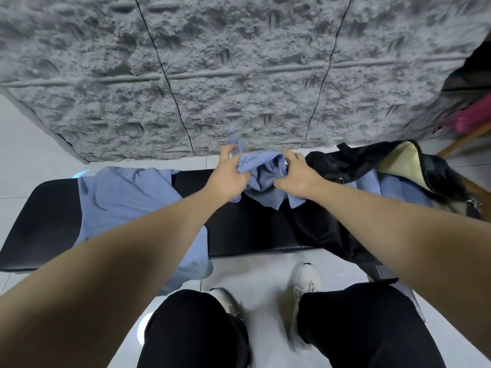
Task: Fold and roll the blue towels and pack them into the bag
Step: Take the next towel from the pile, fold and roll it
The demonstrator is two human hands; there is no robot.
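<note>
A crumpled blue towel (pixel 261 173) is lifted above the middle of the black bench (pixel 249 235). My left hand (pixel 228 173) grips its left side with curled fingers, and my right hand (pixel 298 173) grips its right side. Loose corners hang down toward the bench. A second blue towel (pixel 125 197) lies spread over the bench's left part, one end drooping over the front edge. The black bag (pixel 353 168) lies open at the right end of the bench, its pale lining showing. More blue cloth (pixel 398 192) lies by its mouth; whether inside or beneath, I cannot tell.
A grey rough-textured wall (pixel 239 70) rises right behind the bench. White tiled floor (pixel 260 301) lies in front, with my legs and white shoes on it. Dark and pink items (pixel 467 115) and a wooden leg stand at the far right.
</note>
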